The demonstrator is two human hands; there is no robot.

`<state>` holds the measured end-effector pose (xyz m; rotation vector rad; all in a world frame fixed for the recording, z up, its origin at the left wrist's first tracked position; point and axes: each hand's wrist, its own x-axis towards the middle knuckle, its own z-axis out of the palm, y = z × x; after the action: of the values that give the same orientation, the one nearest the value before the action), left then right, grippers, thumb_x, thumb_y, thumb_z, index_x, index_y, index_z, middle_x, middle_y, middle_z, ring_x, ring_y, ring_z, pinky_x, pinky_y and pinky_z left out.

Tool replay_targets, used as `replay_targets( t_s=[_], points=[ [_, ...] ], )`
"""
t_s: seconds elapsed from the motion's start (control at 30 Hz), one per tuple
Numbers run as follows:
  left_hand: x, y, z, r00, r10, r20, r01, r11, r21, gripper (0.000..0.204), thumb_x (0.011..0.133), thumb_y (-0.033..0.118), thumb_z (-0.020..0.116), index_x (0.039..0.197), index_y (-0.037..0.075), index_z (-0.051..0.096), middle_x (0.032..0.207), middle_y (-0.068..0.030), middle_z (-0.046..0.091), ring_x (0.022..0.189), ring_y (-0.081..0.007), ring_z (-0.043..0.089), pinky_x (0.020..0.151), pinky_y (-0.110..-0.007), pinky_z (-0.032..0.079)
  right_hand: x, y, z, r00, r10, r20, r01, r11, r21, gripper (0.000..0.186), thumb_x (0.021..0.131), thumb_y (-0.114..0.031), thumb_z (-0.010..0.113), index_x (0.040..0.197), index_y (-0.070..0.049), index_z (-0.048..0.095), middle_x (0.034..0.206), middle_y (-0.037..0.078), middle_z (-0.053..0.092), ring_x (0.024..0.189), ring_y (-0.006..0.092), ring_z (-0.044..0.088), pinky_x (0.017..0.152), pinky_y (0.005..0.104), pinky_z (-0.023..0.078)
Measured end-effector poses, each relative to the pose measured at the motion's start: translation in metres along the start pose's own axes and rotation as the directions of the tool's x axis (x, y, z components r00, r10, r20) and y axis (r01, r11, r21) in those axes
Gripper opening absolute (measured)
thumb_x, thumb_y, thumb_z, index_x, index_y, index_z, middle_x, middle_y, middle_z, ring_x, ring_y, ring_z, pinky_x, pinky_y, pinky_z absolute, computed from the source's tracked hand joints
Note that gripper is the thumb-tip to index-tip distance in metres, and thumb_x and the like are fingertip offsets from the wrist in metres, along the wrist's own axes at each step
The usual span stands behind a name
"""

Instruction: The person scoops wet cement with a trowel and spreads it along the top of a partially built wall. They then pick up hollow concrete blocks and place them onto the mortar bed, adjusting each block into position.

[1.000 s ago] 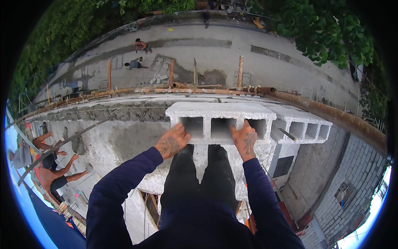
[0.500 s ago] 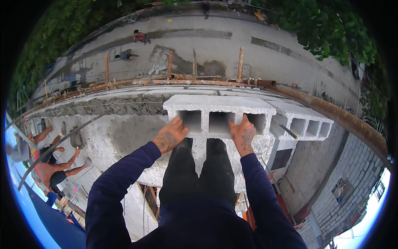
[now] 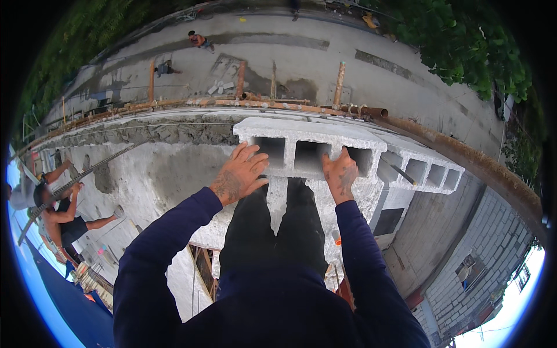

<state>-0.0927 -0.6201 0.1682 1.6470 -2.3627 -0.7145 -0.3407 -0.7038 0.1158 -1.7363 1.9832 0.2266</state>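
Observation:
A grey hollow concrete block [image 3: 290,173] sits on top of the wall in front of me, its openings facing me. My left hand [image 3: 239,173] lies with spread, stretched fingers against the block's left end. My right hand [image 3: 341,174] grips the web between the middle and right openings, with thumb and fingers reaching into them. To the left, a rough bed of wet mortar [image 3: 174,132] runs along the wall top, with a thin string [image 3: 156,126] stretched above it. More hollow blocks [image 3: 432,173] continue the row on the right, a steel bar [image 3: 400,171] sticking out of one.
A ribbed steel bar [image 3: 87,172] slants across the left, near a person [image 3: 64,217] at work. Rusty pipes [image 3: 464,151] run beyond the wall. Far below, a person [image 3: 200,40] is on the concrete road [image 3: 278,55]. A block wall [image 3: 493,255] stands lower right.
My left hand has loosened its hold at the block's left opening and spread its fingers over the left end. The right hand keeps its grip. The person at left has shifted posture.

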Motion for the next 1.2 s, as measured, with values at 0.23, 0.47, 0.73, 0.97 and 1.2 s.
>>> replay_targets(
  t_s=[0.23,0.47,0.73,0.97,1.2],
  points=[
    [-0.013,0.000,0.034,0.558,-0.826,0.084,0.766,0.473,-0.435,0.079,0.073,0.046,0.067,0.124,-0.006,0.039,0.124,-0.0240,0.045,0.120,-0.0370,0.039,0.100,-0.041,0.033,0.006,-0.005,-0.008,0.998,0.001,0.064,0.000,1.000,-0.025,0.051,0.071,-0.036,0.065,0.106,0.000,0.057,0.082,0.021,0.065,0.079,0.0345,0.064,0.074,0.0411,0.050],
    [0.001,-0.036,0.085,0.585,-0.809,0.061,0.698,0.464,-0.546,0.071,0.070,0.038,0.068,0.119,-0.008,0.045,0.110,-0.0278,0.056,0.104,-0.0405,0.053,0.088,-0.042,0.043,0.003,0.001,-0.015,0.999,-0.018,0.047,0.017,1.000,0.024,0.053,0.071,-0.042,0.066,0.104,-0.001,0.057,0.079,0.022,0.064,0.079,0.0364,0.064,0.073,0.0410,0.050],
    [0.001,-0.035,0.082,0.592,-0.804,0.049,0.670,0.458,-0.585,0.048,0.070,0.018,0.061,0.113,0.000,0.050,0.099,-0.0224,0.061,0.092,-0.0387,0.059,0.080,-0.041,0.046,-0.013,0.062,-0.047,0.869,-0.047,-0.492,0.187,0.953,0.238,0.042,0.074,-0.019,0.069,0.107,0.002,0.054,0.099,0.020,0.059,0.093,0.0353,0.055,0.082,0.0410,0.045],
    [0.005,-0.031,0.075,0.606,-0.795,0.028,0.652,0.476,-0.591,0.046,0.069,0.015,0.060,0.112,0.000,0.051,0.098,-0.0209,0.061,0.092,-0.0375,0.059,0.080,-0.041,0.045,0.008,0.073,-0.038,0.952,0.108,-0.287,-0.033,0.967,0.253,0.055,0.072,-0.026,0.071,0.112,0.007,0.051,0.099,0.027,0.060,0.092,0.0383,0.059,0.080,0.0417,0.047],
    [0.007,-0.027,0.066,0.600,-0.796,0.073,0.660,0.442,-0.607,0.044,0.069,0.013,0.059,0.110,0.001,0.052,0.099,-0.0195,0.062,0.093,-0.0365,0.059,0.081,-0.040,0.045,0.015,0.084,-0.026,0.963,0.115,-0.245,-0.039,0.956,0.292,0.054,0.069,-0.030,0.072,0.104,0.007,0.057,0.065,0.023,0.060,0.062,0.0368,0.061,0.061,0.0400,0.048]
  ],
)
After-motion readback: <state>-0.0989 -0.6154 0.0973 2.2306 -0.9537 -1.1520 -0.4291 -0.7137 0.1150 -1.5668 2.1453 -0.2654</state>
